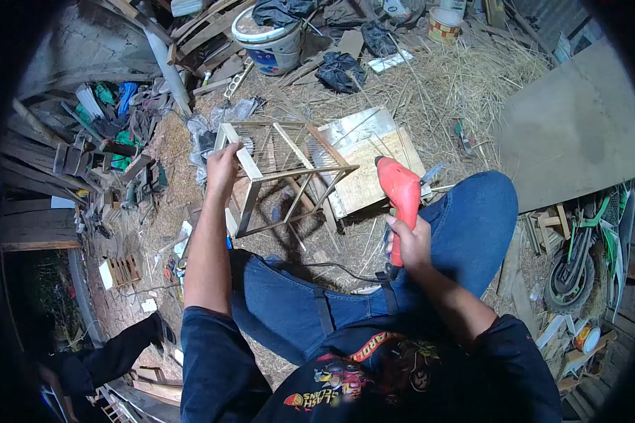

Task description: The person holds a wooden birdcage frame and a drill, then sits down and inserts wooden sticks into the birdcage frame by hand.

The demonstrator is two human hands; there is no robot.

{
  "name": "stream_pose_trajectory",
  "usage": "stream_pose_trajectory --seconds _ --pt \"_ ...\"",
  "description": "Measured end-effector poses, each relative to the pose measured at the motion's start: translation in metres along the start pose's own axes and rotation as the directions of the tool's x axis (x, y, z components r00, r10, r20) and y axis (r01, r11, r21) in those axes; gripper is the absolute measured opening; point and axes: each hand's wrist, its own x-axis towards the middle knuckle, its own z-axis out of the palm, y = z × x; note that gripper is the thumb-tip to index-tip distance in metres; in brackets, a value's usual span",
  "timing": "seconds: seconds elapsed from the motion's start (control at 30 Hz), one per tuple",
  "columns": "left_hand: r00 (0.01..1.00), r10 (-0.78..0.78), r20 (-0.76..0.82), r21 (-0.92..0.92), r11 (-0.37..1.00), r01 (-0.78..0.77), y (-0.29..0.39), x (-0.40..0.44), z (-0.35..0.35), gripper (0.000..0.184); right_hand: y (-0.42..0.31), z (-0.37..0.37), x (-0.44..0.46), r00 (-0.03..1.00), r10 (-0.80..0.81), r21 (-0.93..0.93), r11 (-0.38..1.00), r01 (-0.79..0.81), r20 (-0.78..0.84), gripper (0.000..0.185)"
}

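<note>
My right hand is wrapped round the handle of a red corded power drill. The drill's bit points up and to the left, apart from the wood. A black cord runs from the base of its handle. My left hand grips the upper left edge of a wooden frame, a cage-like box of pale slats with thin rods across it. The frame stands tilted in front of my knees. Behind it on the ground lies a light wooden board, partly hidden by the frame.
A white bucket and a smaller patterned bucket stand at the back. Straw covers the ground. A large flat sheet lies at right, above a green motorbike. Scrap wood is piled at left. Another person's leg shows lower left.
</note>
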Motion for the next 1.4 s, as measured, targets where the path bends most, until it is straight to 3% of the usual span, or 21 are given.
stream_pose_trajectory --seconds 0.03,0.1,0.17,0.23,0.27,0.3,0.37,0.43,0.53,0.6,0.67,0.7,0.8,0.9,0.97,1.03,1.1,1.17,1.23,1.4 --pt "1.000 0.002 -0.001 -0.005 1.000 -0.002 -0.007 0.005 -0.001 0.037 0.000 0.002 0.000 1.000 -0.018 -0.034 0.999 0.018 0.008 0.021" --pt "0.982 0.068 -0.175 0.012 0.998 -0.067 -0.015 0.011 -0.003 0.040 0.006 0.007 0.004 0.999 -0.044 -0.049 0.998 0.045 0.018 0.019" --pt "0.967 0.072 -0.245 0.054 0.997 -0.061 -0.010 0.012 -0.017 0.039 0.009 0.010 0.008 0.997 -0.067 -0.066 0.995 0.069 0.031 0.017" --pt "0.950 0.091 -0.297 -0.073 0.990 -0.117 0.000 0.014 -0.029 0.040 0.007 0.016 0.010 0.993 -0.097 -0.213 0.971 0.108 0.061 0.018" --pt "0.938 0.058 -0.342 -0.119 0.987 -0.105 0.005 0.013 -0.035 0.040 0.014 0.018 0.018 0.975 -0.219 -0.392 0.894 0.217 0.039 0.025" --pt "0.945 0.043 -0.324 -0.280 0.950 -0.139 0.014 0.007 -0.040 0.044 0.016 0.023 0.022 0.974 -0.223 -0.396 0.891 0.222 0.044 0.025" --pt "0.902 0.012 -0.432 -0.243 0.961 -0.129 0.042 -0.015 -0.053 0.049 0.018 0.037 0.028 0.898 -0.435 -0.622 0.685 0.378 0.067 0.032" --pt "0.836 0.008 -0.549 -0.225 0.962 -0.157 0.043 -0.012 -0.078 0.053 0.012 0.055 0.031 0.918 -0.388 -0.637 0.686 0.351 0.088 0.034" --pt "0.769 -0.019 -0.639 -0.373 0.882 -0.289 0.039 -0.015 -0.107 0.044 0.033 0.075 0.048 0.897 -0.402 -0.817 0.444 0.368 0.185 0.045" --pt "0.747 0.039 -0.664 -0.468 0.758 -0.455 0.023 -0.004 -0.128 0.032 0.048 0.088 0.064 0.881 -0.404 -0.846 0.354 0.400 0.247 0.048" --pt "0.726 -0.026 -0.687 -0.490 0.754 -0.437 0.032 -0.022 -0.126 0.030 0.067 0.098 0.086 0.818 -0.445 -0.861 0.173 0.477 0.364 0.055" --pt "0.714 -0.079 -0.696 -0.511 0.753 -0.415 0.038 -0.031 -0.124 0.027 0.069 0.104 0.095 0.815 -0.447 -0.861 0.164 0.481 0.369 0.055" --pt "0.691 -0.090 -0.717 -0.501 0.756 -0.421 0.033 -0.037 -0.127 0.024 0.072 0.118 0.121 0.788 -0.394 -0.881 -0.197 0.430 0.473 0.057" --pt "0.648 -0.047 -0.760 -0.448 0.760 -0.470 0.027 -0.033 -0.133 0.024 0.080 0.113 0.145 0.763 -0.412 -0.865 -0.294 0.406 0.498 0.057" --pt "0.676 -0.115 -0.728 -0.485 0.783 -0.389 0.027 -0.038 -0.133 0.023 0.083 0.106 0.156 0.763 -0.407 -0.861 -0.317 0.397 0.502 0.056" --pt "0.672 -0.113 -0.732 -0.490 0.773 -0.403 0.025 -0.036 -0.135 0.026 0.085 0.098 0.164 0.804 -0.359 -0.872 -0.322 0.370 0.474 0.065" --pt "0.724 -0.198 -0.660 -0.569 0.762 -0.311 0.028 -0.039 -0.138 0.030 0.090 0.091 0.166 0.794 -0.373 -0.866 -0.349 0.358 0.479 0.073" --pt "0.772 -0.242 -0.588 -0.665 0.687 -0.291 0.013 -0.029 -0.148 0.034 0.098 0.090 0.169 0.826 -0.396 -0.908 -0.293 0.300 0.401 0.083" --pt "0.793 -0.226 -0.566 -0.721 0.602 -0.344 0.023 -0.032 -0.137 0.038 0.097 0.091 0.164 0.847 -0.351 -0.902 -0.320 0.291 0.398 0.089" --pt "0.854 -0.163 -0.494 -0.758 0.563 -0.331 0.038 -0.039 -0.117 0.048 0.103 0.088 0.160 0.842 -0.377 -0.910 -0.306 0.279 0.385 0.089"
